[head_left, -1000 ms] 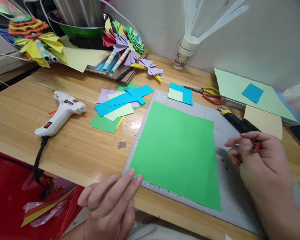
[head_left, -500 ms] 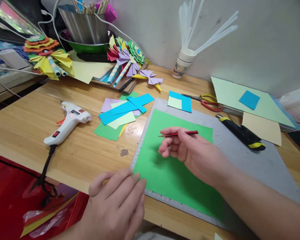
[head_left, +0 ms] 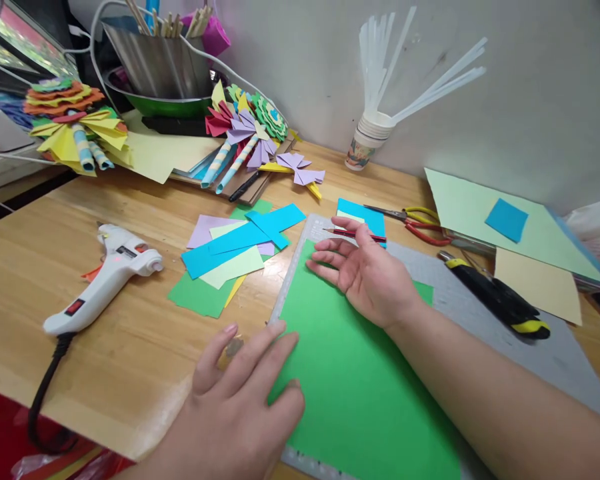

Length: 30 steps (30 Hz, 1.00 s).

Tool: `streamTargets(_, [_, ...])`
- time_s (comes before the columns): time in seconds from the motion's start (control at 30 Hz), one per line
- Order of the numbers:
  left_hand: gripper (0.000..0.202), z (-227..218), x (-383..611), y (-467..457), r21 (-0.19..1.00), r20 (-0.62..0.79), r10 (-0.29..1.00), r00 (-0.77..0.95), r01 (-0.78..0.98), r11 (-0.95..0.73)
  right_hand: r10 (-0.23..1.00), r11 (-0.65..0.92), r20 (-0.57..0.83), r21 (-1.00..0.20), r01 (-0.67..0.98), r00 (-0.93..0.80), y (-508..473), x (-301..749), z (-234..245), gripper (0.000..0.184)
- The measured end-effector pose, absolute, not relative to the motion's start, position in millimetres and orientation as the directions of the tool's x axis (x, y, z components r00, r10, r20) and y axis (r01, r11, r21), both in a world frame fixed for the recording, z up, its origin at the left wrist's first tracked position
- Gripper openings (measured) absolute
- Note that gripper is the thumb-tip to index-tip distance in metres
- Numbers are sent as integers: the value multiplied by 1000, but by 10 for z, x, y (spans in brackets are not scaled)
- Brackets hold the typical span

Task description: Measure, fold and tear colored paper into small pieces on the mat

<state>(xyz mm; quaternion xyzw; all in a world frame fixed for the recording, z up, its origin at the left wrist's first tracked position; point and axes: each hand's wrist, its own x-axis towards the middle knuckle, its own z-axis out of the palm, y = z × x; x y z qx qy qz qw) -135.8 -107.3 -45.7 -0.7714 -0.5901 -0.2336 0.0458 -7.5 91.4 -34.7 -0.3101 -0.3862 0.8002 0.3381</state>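
Observation:
A green paper sheet (head_left: 360,393) lies on a grey cutting mat (head_left: 505,333) on the wooden table. My left hand (head_left: 235,407) rests flat with spread fingers on the sheet's near left corner and holds nothing. My right hand (head_left: 365,270) reaches across to the sheet's far left corner, palm turned up, fingers partly stretched. A thin red pencil (head_left: 355,234) lies across its thumb and forefinger, pointing left.
A white glue gun (head_left: 103,277) lies at the left. Cut paper strips (head_left: 235,243) sit left of the mat. Scissors (head_left: 415,217), a black and yellow utility knife (head_left: 495,300) and pale paper sheets (head_left: 500,217) lie at the right. Paper flowers (head_left: 245,127) and a cup of straws (head_left: 367,137) stand at the back.
My right hand carried the red pencil from the mat's right side leftward across the green sheet to its far left corner. My left hand slid further onto the near corner.

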Motion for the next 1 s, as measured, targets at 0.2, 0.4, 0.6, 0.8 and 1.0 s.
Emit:
streamTargets(0.2, [22,-520,-1348,-1040,246,412,899,151,931,-269,850,-222,-63,-943,-248,-523,942,-3,-436,15])
streamTargets(0.4, [26,-603,-1339,-996,236,481,869,118,937,-258,671,574,207,-753,322,-712,823,74,-439,13])
streamTargets(0.6, [26,-654,-1293,-970,225,557,827,75,945,-238,564,770,181,-466,435,-806,791,34,-440,12])
streamTargets(0.8, [23,-631,-1316,-1008,254,508,855,99,932,-259,550,801,191,-395,449,-813,790,21,-468,13])
streamTargets(1.0, [20,-563,-1368,-1046,283,462,878,128,916,-283,542,813,209,-377,444,-814,793,31,-487,12])
